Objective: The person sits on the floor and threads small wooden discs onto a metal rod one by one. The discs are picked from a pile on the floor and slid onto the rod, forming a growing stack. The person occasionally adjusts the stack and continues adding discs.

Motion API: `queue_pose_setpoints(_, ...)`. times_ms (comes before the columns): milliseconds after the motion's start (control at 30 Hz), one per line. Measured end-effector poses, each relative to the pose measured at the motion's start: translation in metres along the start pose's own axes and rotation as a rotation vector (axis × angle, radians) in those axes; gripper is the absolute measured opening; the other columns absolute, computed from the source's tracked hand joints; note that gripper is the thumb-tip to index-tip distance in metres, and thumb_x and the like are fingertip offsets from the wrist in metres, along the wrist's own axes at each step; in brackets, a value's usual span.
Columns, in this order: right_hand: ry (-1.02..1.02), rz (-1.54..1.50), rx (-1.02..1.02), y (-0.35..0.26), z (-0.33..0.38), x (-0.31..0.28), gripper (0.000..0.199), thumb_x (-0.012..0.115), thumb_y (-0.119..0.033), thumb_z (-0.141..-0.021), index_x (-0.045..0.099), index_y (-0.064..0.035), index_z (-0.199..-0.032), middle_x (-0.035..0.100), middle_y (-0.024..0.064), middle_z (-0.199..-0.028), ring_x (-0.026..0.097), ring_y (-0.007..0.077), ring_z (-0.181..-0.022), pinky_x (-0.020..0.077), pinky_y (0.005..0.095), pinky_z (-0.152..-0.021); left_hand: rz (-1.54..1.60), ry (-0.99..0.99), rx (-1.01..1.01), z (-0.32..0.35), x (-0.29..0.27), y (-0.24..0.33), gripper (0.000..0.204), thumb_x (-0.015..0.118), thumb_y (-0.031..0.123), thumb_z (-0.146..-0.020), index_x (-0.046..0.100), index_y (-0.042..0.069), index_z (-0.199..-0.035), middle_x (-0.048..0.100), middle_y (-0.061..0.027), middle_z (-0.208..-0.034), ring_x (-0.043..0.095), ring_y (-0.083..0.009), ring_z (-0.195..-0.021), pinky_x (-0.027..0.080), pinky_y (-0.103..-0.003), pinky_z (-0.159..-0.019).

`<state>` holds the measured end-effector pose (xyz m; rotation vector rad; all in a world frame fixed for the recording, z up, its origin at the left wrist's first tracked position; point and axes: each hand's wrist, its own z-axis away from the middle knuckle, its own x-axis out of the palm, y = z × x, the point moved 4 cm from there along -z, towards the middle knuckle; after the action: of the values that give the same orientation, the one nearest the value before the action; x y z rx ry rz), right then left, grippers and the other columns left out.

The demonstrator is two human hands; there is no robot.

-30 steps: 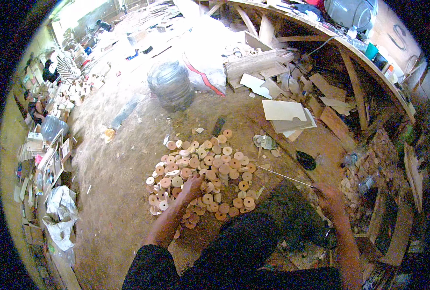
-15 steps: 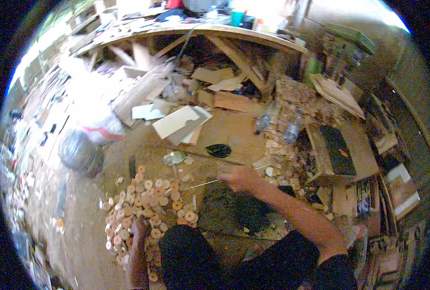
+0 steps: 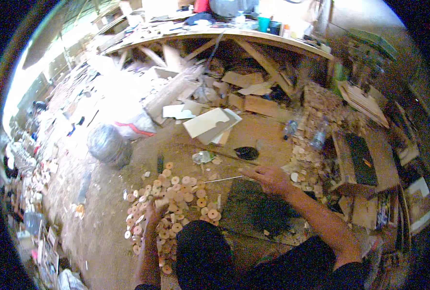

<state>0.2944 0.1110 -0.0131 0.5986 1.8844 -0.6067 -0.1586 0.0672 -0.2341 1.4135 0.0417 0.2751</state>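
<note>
Round wooden rings with holes (image 3: 176, 203) lie in a big pile on the dusty floor, at about seven o'clock from the middle of the head view. Left hand (image 3: 153, 212) rests on the pile; I cannot tell if it grips one. Right hand (image 3: 268, 178), at three o'clock from the pile, pinches a thin pale stick (image 3: 224, 179) that points back toward the rings.

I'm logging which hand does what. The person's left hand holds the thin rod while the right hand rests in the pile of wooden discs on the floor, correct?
Not quite: the hands are swapped. In the head view the right hand holds the thin rod, and the left hand rests in the pile of wooden discs on the floor.
</note>
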Motion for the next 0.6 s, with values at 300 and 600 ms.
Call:
queue_pose_setpoints(300,-0.136,0.101,-0.065,-0.008,-0.015,0.012,0.078,0.053,-0.001,-0.076,0.045,-0.0364,-0.145,0.058,0.0091,-0.082,0.061,0.0320,-0.068,0.0515,0.0418,-0.055,0.707,-0.379,0.019,0.017,0.089,0.110,0.048,0.073,0.012,-0.084,0.053,0.006,-0.128,0.059,-0.0150,-0.122,0.062,-0.0334,-0.107,0.056,-0.054,-0.088)
queue_pose_setpoints(600,-0.121,0.091,-0.078,-0.002,-0.010,0.015,0.078,0.055,-0.001,-0.075,0.045,-0.0358,-0.145,0.056,0.0097,-0.081,0.060,0.0320,-0.068,0.0519,0.0425,-0.057,0.563,-0.384,-0.018,0.015,0.107,0.113,0.042,0.072,0.005,-0.085,0.056,0.004,-0.124,0.062,-0.0116,-0.120,0.065,-0.0298,-0.104,0.059,-0.050,-0.086)
